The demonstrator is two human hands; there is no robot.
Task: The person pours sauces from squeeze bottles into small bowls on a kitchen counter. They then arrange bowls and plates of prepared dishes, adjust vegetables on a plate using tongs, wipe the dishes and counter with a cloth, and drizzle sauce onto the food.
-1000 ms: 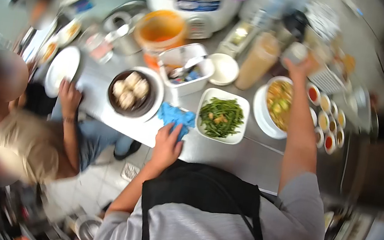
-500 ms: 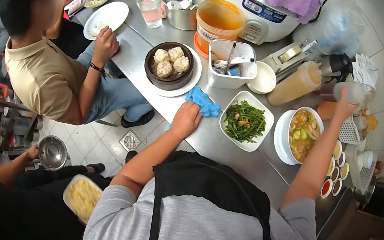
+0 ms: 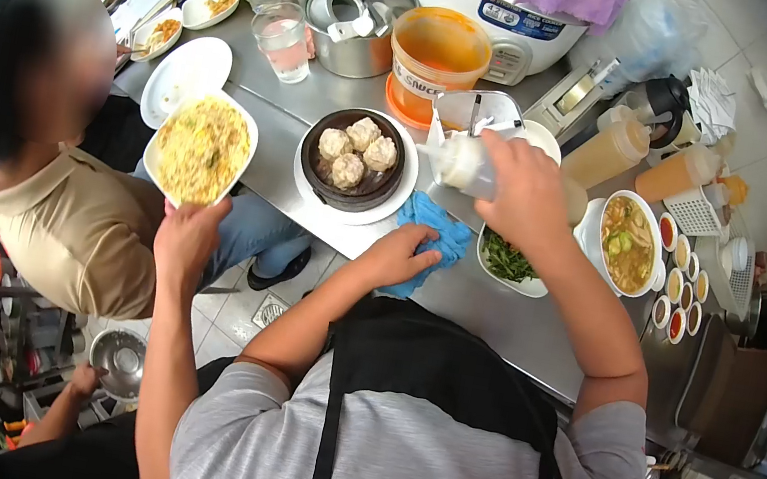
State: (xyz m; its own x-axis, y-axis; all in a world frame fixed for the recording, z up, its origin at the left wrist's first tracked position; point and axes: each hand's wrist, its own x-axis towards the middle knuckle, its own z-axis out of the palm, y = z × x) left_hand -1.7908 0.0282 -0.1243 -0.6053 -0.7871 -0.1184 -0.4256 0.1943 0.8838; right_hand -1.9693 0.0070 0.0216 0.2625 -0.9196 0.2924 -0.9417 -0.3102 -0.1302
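Note:
Tilted sideways in my right hand (image 3: 528,195) is a clear squeeze bottle (image 3: 462,164), its nozzle toward the dumplings. My left hand (image 3: 400,258) rests on a blue cloth (image 3: 434,238) at the table edge, fingers apart. Several dumplings (image 3: 347,170) sit in a dark round steamer (image 3: 350,199) on a white plate (image 3: 308,188). Under my right forearm, a square dish of green beans (image 3: 508,259) is partly hidden. A white bowl of soup (image 3: 629,242) stands to the right. Behind the bottle is a white tub (image 3: 478,111).
Another person's hand holds a dish of fried rice (image 3: 202,151) at the left, beside a seated person (image 3: 73,218). An orange sauce tub (image 3: 437,56), a steel pot (image 3: 354,40) and rice cookers (image 3: 490,14) line the back. Small sauce cups (image 3: 678,286) stand at the right.
My right hand has brought the squeeze bottle from the back right to beside the steamer and tilted it. My left hand's fingers have spread. The fried rice dish has risen over the table's left part.

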